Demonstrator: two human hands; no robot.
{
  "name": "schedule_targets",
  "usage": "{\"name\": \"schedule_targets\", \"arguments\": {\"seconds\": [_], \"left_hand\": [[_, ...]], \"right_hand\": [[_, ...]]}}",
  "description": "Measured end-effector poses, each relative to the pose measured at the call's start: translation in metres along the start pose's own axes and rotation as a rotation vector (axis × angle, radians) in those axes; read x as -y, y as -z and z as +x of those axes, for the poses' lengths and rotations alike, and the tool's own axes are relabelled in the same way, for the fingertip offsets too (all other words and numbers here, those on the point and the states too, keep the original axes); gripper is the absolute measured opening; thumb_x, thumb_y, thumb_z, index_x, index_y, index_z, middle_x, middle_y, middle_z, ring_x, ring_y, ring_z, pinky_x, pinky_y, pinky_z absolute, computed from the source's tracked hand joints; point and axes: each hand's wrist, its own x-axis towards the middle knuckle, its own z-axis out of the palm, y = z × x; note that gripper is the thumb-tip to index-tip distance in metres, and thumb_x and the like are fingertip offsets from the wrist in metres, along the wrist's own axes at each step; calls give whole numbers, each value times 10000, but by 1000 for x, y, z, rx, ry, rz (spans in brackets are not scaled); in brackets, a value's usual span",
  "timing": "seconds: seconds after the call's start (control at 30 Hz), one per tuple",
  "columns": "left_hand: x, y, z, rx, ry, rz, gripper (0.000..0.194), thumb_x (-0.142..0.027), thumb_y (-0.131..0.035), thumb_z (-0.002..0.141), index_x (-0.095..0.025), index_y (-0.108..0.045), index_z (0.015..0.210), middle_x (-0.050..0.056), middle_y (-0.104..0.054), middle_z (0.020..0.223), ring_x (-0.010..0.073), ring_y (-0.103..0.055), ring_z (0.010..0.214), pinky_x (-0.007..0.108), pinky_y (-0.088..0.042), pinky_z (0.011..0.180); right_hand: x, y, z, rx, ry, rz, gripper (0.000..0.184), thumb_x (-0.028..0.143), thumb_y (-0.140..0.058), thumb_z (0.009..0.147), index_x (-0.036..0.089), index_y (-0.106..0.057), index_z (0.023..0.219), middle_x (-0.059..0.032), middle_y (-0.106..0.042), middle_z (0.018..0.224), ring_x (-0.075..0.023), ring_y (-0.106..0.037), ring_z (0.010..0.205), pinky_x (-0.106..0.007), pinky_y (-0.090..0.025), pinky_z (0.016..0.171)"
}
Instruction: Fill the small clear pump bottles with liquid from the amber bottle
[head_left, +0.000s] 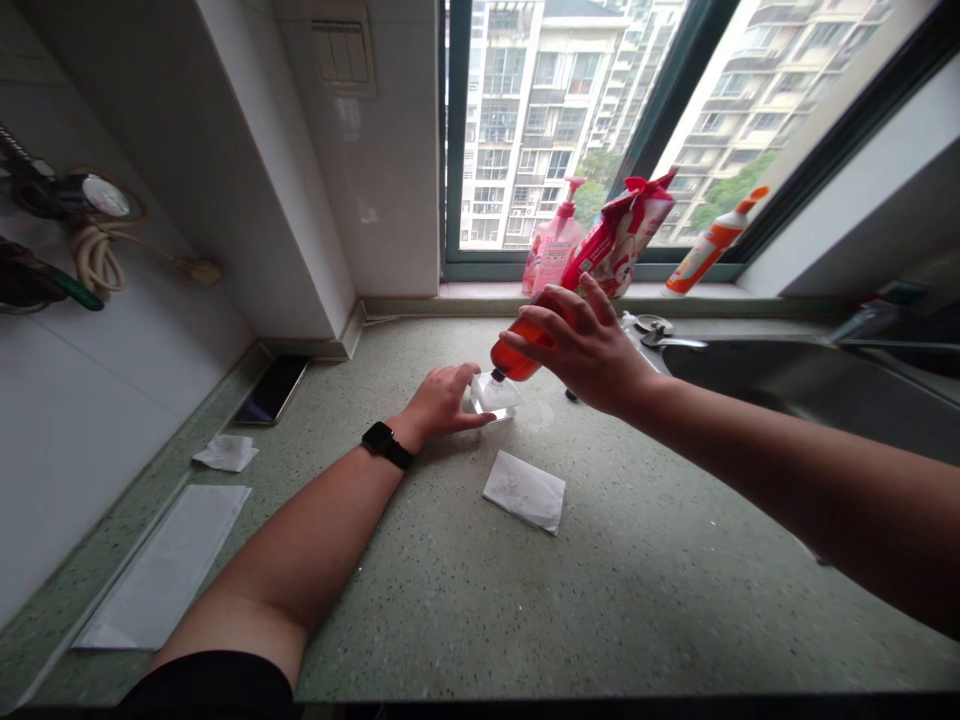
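Observation:
My right hand (589, 345) is wrapped round an orange-red bottle (517, 350), tilted so its dark neck points down over a small clear glass container (495, 398). The bottle's mouth is at or just above the container's opening; I cannot tell whether they touch. On the counter, my left hand (448, 400) steadies that container, thumb on the near side and fingers at the far left side. A black watch (386, 443) is on my left wrist. Nearer to me lies a folded white paper tissue (525, 490). Most of the bottle is hidden behind my right fingers.
A sink (825, 390) is set into the counter at right. On the sill stand a pink pump bottle (553, 245), a red bag (622, 235) and an orange-white bottle (712, 245). At left lie a phone (272, 390), crumpled tissue (226, 452) and flat white sheet (165, 565).

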Motion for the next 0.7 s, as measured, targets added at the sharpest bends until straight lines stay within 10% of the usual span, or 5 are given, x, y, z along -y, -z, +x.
{"name": "schedule_targets", "arguments": {"seconds": [0.7], "left_hand": [[0,0,-1,-2,-22,28,678,-623,-827,889,-245,-534,1370,134,-756,1247,348,-740,1096,508,-572,973]], "right_hand": [[6,3,5,-16,13,6,535,95,-614,986,411,-671,1414,-25,-648,1479,-389,-522,1505,-740,-271,1360]]}}
